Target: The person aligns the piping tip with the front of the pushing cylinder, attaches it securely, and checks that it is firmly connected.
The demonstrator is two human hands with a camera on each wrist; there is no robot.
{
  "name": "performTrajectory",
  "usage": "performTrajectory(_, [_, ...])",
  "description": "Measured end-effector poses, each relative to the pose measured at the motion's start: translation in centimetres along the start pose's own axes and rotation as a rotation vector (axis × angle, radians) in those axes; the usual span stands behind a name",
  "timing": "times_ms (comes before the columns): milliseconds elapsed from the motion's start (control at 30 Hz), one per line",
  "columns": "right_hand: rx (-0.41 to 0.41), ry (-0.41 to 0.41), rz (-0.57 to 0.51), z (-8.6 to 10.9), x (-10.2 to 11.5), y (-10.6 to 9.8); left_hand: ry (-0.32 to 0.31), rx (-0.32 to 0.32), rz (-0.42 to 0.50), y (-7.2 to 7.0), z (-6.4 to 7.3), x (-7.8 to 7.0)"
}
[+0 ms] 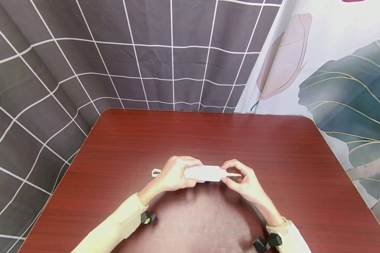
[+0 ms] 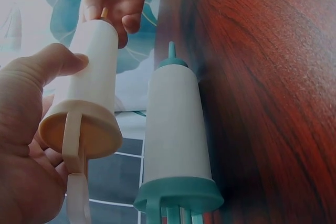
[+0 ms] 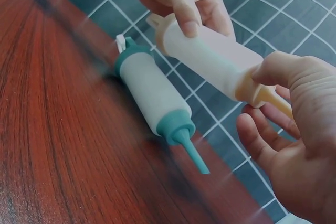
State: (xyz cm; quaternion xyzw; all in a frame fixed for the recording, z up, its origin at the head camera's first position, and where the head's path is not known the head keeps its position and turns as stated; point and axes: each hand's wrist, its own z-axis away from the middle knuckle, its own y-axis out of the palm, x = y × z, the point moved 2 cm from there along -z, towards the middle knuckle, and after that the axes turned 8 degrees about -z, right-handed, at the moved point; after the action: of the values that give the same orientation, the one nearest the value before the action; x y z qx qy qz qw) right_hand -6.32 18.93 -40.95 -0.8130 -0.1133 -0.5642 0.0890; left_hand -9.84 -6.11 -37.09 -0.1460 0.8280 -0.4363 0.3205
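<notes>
A white syringe-like tube (image 1: 207,173) with beige end caps and a thin nozzle lies crosswise between my hands. My left hand (image 1: 177,172) grips its barrel, thumb on one side. At the nozzle end, the thumb and fingers of my right hand (image 1: 245,181) pinch the beige collar. A pale loop (image 1: 156,172) sticks out past the left hand. Both wrist views show a second, similar tube with teal ends (image 2: 176,124) by the tabletop, its teal nozzle (image 3: 192,153) pointing the same way; the head view mostly hides it behind the held tube.
The reddish-brown wooden table (image 1: 209,133) has rounded far corners. Behind it hangs a dark grey curtain (image 1: 152,28) with a white grid, and to the right a pale leaf-patterned curtain (image 1: 348,91). Small black cameras (image 1: 149,218) sit on both wrists.
</notes>
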Motion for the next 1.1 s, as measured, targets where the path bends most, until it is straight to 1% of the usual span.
performTrajectory(233, [-0.014, -0.016, -0.038, -0.05, -0.06, 0.22, 0.009, -0.01, 0.007, -0.1, 0.16, 0.11])
performTrajectory(433, [-0.034, 0.016, -0.041, -0.08, -0.21, 0.31, 0.001, -0.008, 0.005, -0.16, 0.29, 0.29])
performTrajectory(600, [-0.01, 0.023, -0.047, -0.07, -0.23, 0.31, 0.007, -0.014, 0.021, -0.21, 0.35, 0.36])
performTrajectory(733, [0.02, 0.006, -0.064, -0.02, -0.09, 0.19, 0.012, -0.017, 0.026, -0.19, 0.34, 0.35])
performTrajectory(900, [0.048, -0.039, -0.052, -0.03, 0.06, 0.14, 0.007, -0.015, 0.02, -0.24, 0.31, 0.27])
performTrajectory(1100, [0.052, -0.074, -0.029, -0.03, 0.01, 0.24, 0.02, -0.023, 0.033, -0.17, 0.19, 0.17])
